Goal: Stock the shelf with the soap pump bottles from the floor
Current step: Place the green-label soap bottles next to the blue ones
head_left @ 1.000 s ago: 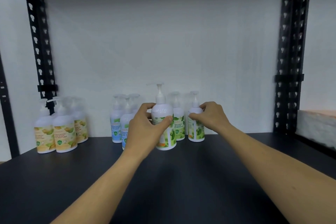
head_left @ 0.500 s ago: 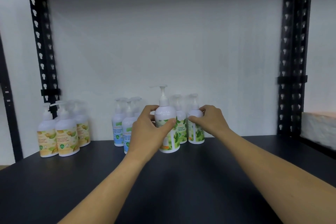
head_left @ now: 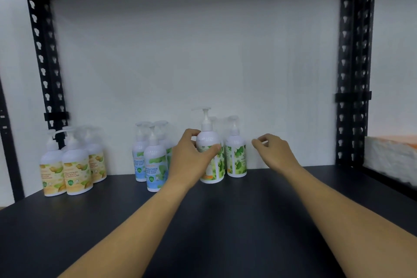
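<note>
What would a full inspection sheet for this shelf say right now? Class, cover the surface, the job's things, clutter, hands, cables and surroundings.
Surface: dark shelf board, bottles along the back.
Job's things: three yellow-label bottles at left; blue-label bottles in the middle; green-label bottles at right, front green bottle upright, rear green bottle beside it.
Clutter: nothing seen.
Hands: left hand grips the front green bottle; right hand loosely curled, holding nothing.
Cables: nothing seen.
Surroundings: white wall, black perforated uprights.
</note>
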The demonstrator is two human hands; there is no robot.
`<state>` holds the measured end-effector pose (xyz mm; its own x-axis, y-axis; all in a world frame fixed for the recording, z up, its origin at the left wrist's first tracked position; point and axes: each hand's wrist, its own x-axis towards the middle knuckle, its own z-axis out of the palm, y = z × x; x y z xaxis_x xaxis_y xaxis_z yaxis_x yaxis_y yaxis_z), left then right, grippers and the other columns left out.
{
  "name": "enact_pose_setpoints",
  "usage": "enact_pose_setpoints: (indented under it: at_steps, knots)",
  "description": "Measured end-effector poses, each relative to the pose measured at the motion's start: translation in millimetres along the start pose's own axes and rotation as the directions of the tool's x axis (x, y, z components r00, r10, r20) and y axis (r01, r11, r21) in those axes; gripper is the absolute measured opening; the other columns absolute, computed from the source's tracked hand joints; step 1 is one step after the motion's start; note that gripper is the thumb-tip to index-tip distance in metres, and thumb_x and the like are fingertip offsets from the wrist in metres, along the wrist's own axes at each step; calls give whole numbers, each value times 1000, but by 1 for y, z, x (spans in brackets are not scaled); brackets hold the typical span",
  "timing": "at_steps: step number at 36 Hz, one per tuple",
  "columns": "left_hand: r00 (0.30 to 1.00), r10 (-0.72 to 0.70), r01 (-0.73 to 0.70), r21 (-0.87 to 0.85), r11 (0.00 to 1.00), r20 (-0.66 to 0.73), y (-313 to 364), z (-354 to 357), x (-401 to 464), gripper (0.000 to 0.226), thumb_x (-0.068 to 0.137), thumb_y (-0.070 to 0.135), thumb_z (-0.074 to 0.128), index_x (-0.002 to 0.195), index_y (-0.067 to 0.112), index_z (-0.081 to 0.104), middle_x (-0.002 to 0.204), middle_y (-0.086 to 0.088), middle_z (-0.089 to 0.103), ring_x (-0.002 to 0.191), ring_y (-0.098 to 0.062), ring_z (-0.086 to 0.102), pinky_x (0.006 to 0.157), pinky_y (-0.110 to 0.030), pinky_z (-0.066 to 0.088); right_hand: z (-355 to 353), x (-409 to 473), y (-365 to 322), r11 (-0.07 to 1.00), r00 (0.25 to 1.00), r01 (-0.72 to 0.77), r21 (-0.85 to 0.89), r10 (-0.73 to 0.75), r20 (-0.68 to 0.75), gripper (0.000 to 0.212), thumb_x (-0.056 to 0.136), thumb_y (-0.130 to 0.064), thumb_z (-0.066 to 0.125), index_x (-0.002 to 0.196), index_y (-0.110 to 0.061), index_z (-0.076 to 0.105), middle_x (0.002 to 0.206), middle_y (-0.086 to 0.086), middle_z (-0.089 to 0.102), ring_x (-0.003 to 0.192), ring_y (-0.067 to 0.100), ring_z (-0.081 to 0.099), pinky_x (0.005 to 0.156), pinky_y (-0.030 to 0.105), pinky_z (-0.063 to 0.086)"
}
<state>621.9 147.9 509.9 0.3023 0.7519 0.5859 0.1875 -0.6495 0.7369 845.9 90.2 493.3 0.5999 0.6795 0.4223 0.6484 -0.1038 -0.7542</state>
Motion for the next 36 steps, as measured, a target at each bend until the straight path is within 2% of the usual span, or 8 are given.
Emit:
enact_pose_setpoints:
  at_steps: [5,8,13,15,19,26,31,36]
  knots:
    - [999,-29,29,40,999,-17,-7,17,10,46,78,37,81,112,29,52,91,10,65,76,0,64,63,-20,52,-3,-7,4,994,996,-79,-72,82,46,46,97,-32,54,120,7,61,122,24,63,111,39,60,95,47,50]
    - [998,-47,49,71,996,-39,-13,27,13,48,75,40,82,110,30,51,90,10,65,79,-8,67,74,-36,59,4,-11,2,988,987,-94,-119,108,119,43,96,-29,56,120,6,62,122,22,64,112,36,60,95,46,49]
    - [996,-67,75,134,988,-64,-19,36,12,51,73,46,80,109,32,48,97,5,67,83,-14,68,75,-41,59,15,-12,4,965,955,-74,-250,141,263,34,94,-34,56,116,-9,58,113,7,60,93,21,58,77,31,46]
    - [994,-68,79,144,986,-84,-22,39,12,53,71,49,80,110,32,48,98,4,67,84,-16,68,75,-43,59,18,-13,3,941,930,-46,-335,163,331,40,95,-38,56,123,-9,55,120,7,59,102,22,56,80,29,44]
    - [993,-78,93,168,981,-92,-28,40,10,55,72,49,80,112,30,47,98,4,67,85,-17,68,74,-42,59,26,-14,5,867,891,4,-499,223,395,55,92,-46,55,136,-13,51,137,10,51,125,29,49,100,36,44]
    - [994,-85,95,139,986,-76,-33,42,8,56,73,50,77,114,31,45,100,5,66,87,-18,67,77,-44,59,29,-13,8,840,874,25,-542,244,419,64,90,-53,54,142,-18,45,142,9,44,131,30,44,106,42,40]
    - [995,-104,103,105,989,1,-39,46,0,87,59,62,70,132,31,35,114,3,60,97,-17,64,82,-43,57,29,-13,9,847,877,29,-531,234,420,60,89,-52,56,139,-18,49,139,8,47,127,28,47,103,40,42]
    - [982,-152,138,119,983,114,-53,47,-6,81,81,22,73,145,23,23,112,3,61,92,-14,60,61,-14,43,27,-13,8,852,878,36,-522,223,423,53,88,-51,57,130,-19,55,132,7,52,119,26,52,99,38,46]
